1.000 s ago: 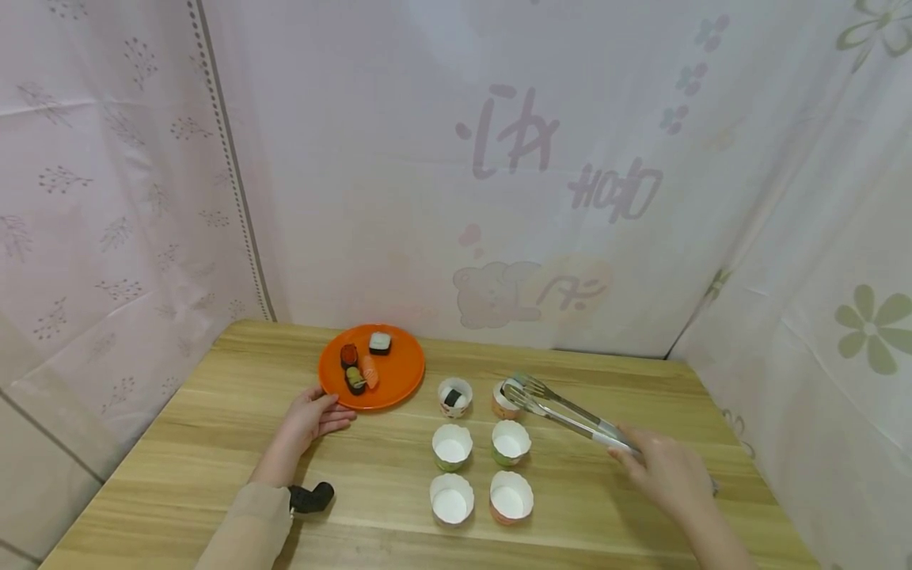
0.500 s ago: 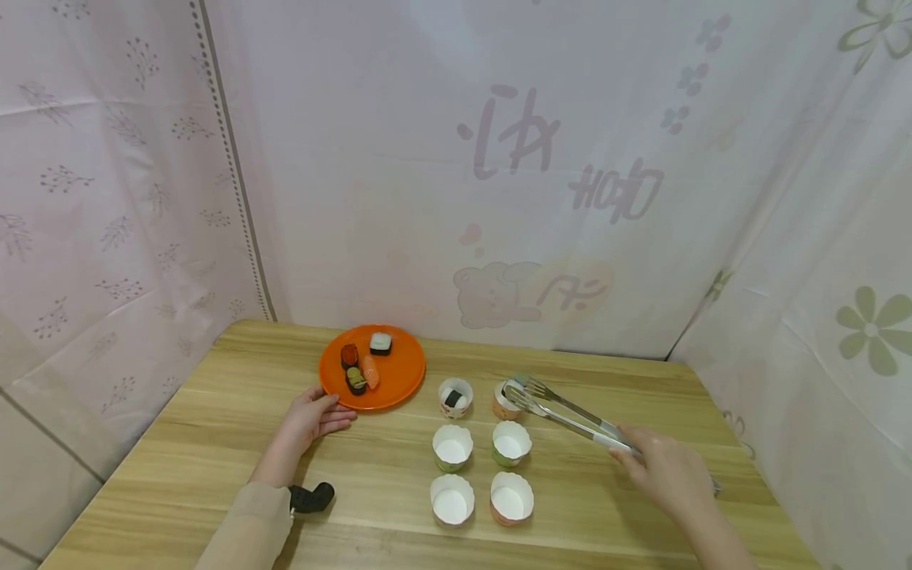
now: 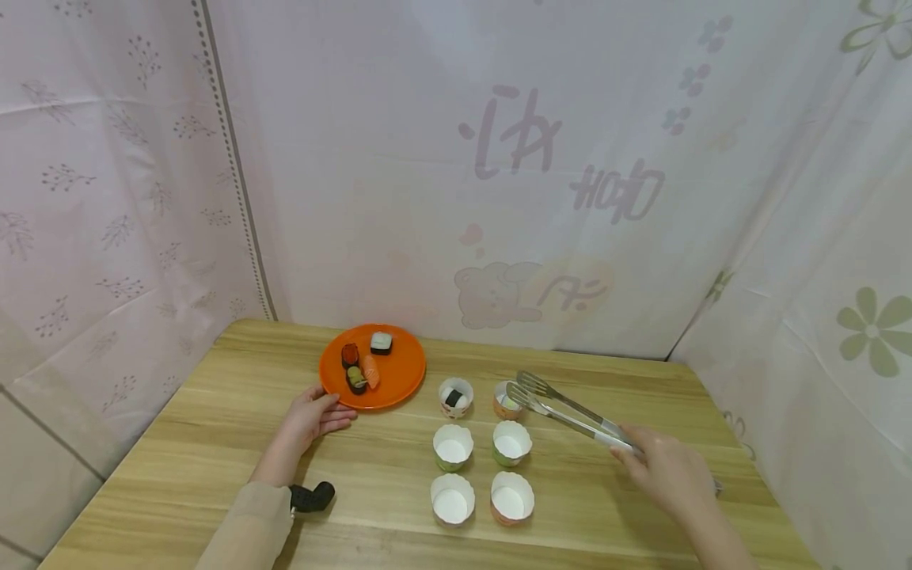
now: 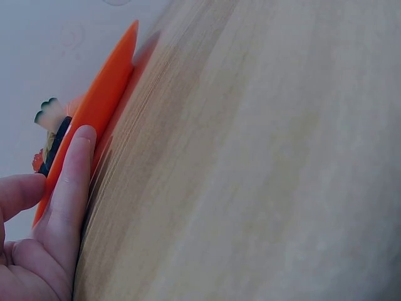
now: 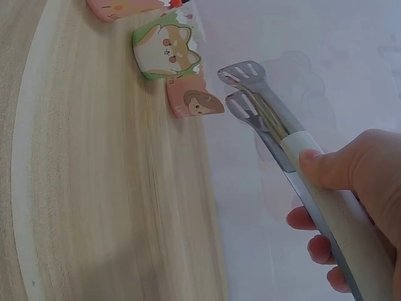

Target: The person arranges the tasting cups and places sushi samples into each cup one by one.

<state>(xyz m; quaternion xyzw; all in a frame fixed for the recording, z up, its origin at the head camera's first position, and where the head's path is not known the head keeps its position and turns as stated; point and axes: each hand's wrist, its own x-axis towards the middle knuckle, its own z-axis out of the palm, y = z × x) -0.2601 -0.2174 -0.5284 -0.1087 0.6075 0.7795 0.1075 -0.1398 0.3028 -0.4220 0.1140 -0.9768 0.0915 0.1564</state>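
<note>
My right hand [image 3: 666,467] grips a pair of metal tongs [image 3: 570,416] by its pale handles. The tongs' slotted tips are spread above the back right paper cup [image 3: 507,408], and something pale shows inside that cup, partly hidden by a tip. With thumb at the rim and fingers along the underside, my left hand [image 3: 311,419] holds the near left edge of an orange plate [image 3: 402,376]. On the plate lie a red-topped sushi [image 3: 350,355], a green-topped sushi [image 3: 355,379], a salmon sushi [image 3: 370,371] and a white-topped sushi [image 3: 381,343].
Beside the back right cup, another cup [image 3: 456,400] contains a white rice piece with a black band [image 3: 454,397]. Nearer stand cups with bare insides, among them a green one [image 3: 511,443] and an orange one [image 3: 511,499]. A patterned cloth [image 3: 399,198] hangs behind the wooden table [image 3: 606,507].
The tongs' tips have spread wider apart. A dark and bluish piece seen at the tips over the back right cup no longer shows there. The left hand and plate stay put.
</note>
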